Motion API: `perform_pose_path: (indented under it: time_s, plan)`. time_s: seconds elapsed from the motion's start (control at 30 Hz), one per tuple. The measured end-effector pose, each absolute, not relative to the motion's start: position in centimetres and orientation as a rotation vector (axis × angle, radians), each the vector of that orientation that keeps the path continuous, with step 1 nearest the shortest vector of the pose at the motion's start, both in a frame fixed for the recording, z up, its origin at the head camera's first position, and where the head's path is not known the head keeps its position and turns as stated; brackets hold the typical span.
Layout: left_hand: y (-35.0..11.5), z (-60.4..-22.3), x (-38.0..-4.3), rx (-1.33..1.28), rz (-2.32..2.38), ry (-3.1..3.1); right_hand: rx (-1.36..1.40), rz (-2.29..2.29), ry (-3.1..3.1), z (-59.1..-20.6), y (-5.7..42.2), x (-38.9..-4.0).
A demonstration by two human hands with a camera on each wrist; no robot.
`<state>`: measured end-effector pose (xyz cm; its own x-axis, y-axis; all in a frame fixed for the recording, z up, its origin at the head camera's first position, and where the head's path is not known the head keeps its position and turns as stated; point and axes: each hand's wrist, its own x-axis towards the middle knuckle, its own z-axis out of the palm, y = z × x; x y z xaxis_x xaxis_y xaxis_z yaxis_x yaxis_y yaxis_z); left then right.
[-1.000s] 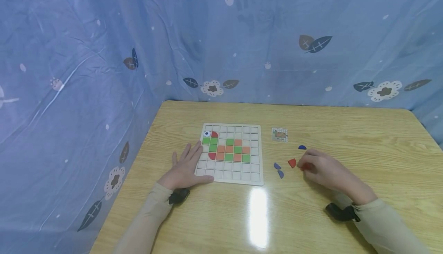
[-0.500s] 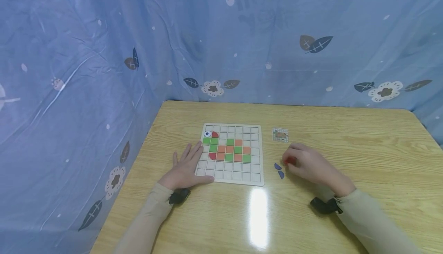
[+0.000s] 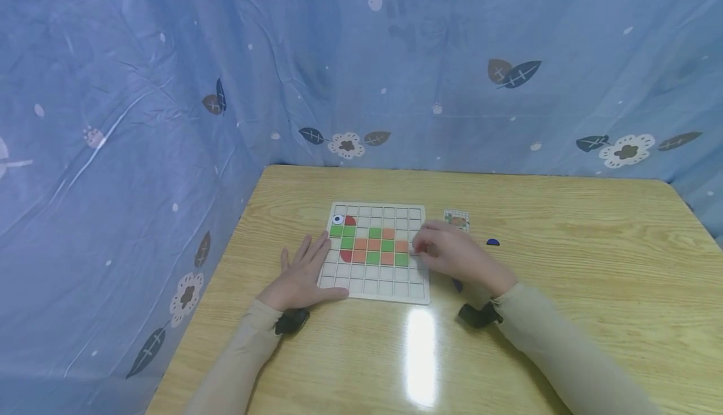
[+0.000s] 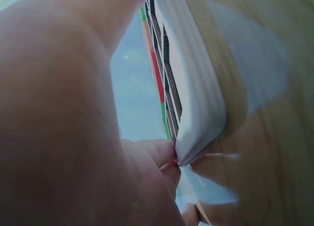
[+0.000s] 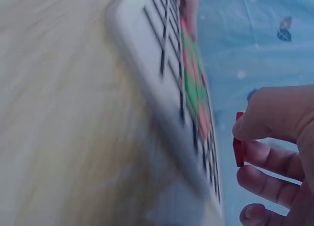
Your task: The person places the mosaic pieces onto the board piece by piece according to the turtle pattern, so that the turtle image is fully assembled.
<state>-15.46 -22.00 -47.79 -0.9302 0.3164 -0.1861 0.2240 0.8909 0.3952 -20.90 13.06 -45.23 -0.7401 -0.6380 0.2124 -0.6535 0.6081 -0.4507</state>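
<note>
A white gridded board (image 3: 367,283) lies on the table, with green, orange and red tiles and a round eye tile (image 3: 337,220) set in its cells. My left hand (image 3: 299,280) is spread at the board's left side, fingertips at its edge and thumb at the near left corner. My right hand (image 3: 449,252) is over the board's right edge, beside the orange and green tiles. Between its thumb and fingers it pinches a small red piece (image 5: 239,152), seen edge-on in the right wrist view. The fingers partly hide that piece in the head view.
A small picture card (image 3: 456,216) lies right of the board, partly covered by my right hand. A dark blue half-round piece (image 3: 493,242) lies to its right. Another blue piece (image 3: 457,285) shows below the right hand. A blue patterned curtain (image 3: 407,88) hangs behind the wooden table (image 3: 593,245).
My right hand has moved left from the loose pieces to the board's right edge, carrying red. The loose red piece seen earlier is out of sight. My left hand has stayed put.
</note>
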Motion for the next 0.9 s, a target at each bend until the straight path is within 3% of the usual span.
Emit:
perform_pose_path:
  time_s: [0.9]
  plan:
    - [-22.0, -47.8, -15.5, 0.404, 0.518, 2.813, 1.152, 0.872, -2.793, -45.2, 2.4, -25.5]
